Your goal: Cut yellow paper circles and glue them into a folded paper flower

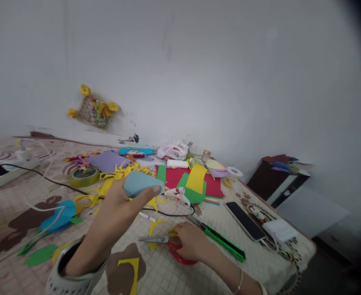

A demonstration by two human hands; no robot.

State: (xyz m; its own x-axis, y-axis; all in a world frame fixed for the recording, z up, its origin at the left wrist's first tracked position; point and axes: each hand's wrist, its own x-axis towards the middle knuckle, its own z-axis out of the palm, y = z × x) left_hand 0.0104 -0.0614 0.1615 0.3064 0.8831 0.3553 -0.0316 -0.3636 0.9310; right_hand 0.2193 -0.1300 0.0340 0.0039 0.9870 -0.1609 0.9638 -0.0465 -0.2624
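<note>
We see a pale blue piece [141,183], apparently paper, smooth and with rounded corners, held up at a slight tilt in the left hand [127,205] near the centre of the frame. Lower, just right of centre, we see scissors [163,239], metal blades close together and pointing left, red handles partly hidden under the right hand [189,239].

The pale blue paper [140,183] looks matt, the scissors' blades [154,239] smooth metal, their handles [182,257] plastic.

A person's left hand [123,200] is held raised, thumb [148,194] extended; the right hand [189,239] sits lower, fingers [177,230] curled.
</note>
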